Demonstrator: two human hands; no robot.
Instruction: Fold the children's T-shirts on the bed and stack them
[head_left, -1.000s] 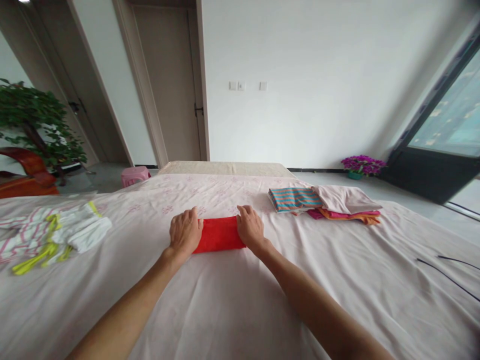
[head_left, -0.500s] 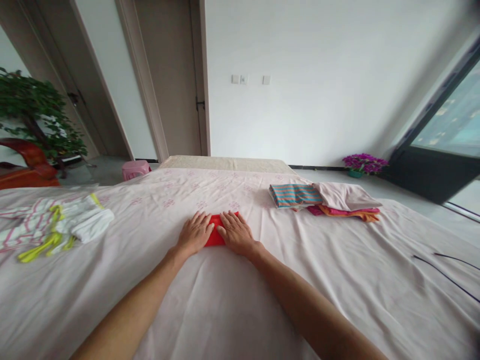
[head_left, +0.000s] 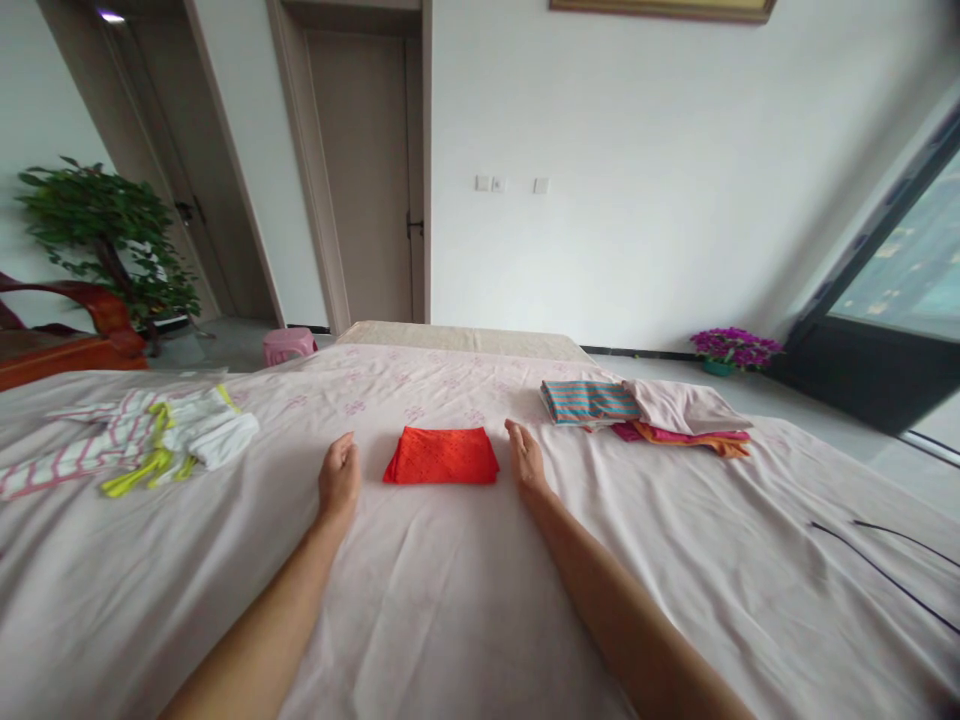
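Note:
A folded red cloth (head_left: pixel 442 456) lies flat on the pale pink bedsheet (head_left: pixel 465 600) in the middle of the bed. My left hand (head_left: pixel 339 477) rests on the sheet a short way left of the cloth, fingers loosely curled, holding nothing. My right hand (head_left: pixel 526 457) stands on its edge just right of the cloth, fingers stretched out, apart from the fabric.
A pile of folded clothes (head_left: pixel 645 408), striped, pink and orange, lies at the far right. Loose white, pink-striped and yellow garments (head_left: pixel 150 440) lie at the left. A black cable (head_left: pixel 885 560) crosses the sheet at right. Beyond are a pink stool (head_left: pixel 289 345), doors and plants.
Both hands were pressed together on the red cloth half a second ago; they have now slid apart and come off it, leaving it folded and uncovered. The view has tilted up slightly.

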